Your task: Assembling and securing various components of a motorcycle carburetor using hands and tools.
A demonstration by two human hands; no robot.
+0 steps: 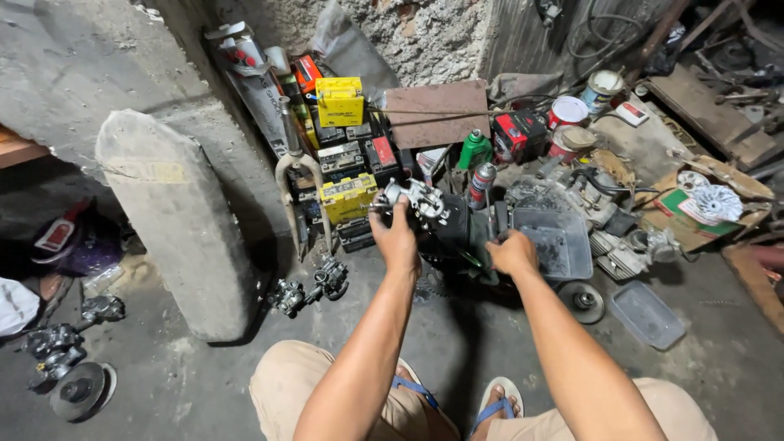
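We are squatting on the grimy floor, with a concrete slab (175,220) standing at left and loose carburetor bodies (310,287) lying beside it. Our left hand (398,241) is gripping a silvery carburetor (416,198), holding it up before stacked batteries (347,196). Our right hand (512,251) is closing around a dark part beside the grey plastic tray (563,237). We are judging the work mid-way: nothing looks refitted yet.

Dim workshop light, deep corner shadows; sharp centre, wide-angle edge bending

surface: grey concrete floor (188,384) — on it: grey tray (648,314) | carburetors (310,287) | brake disc (80,392)
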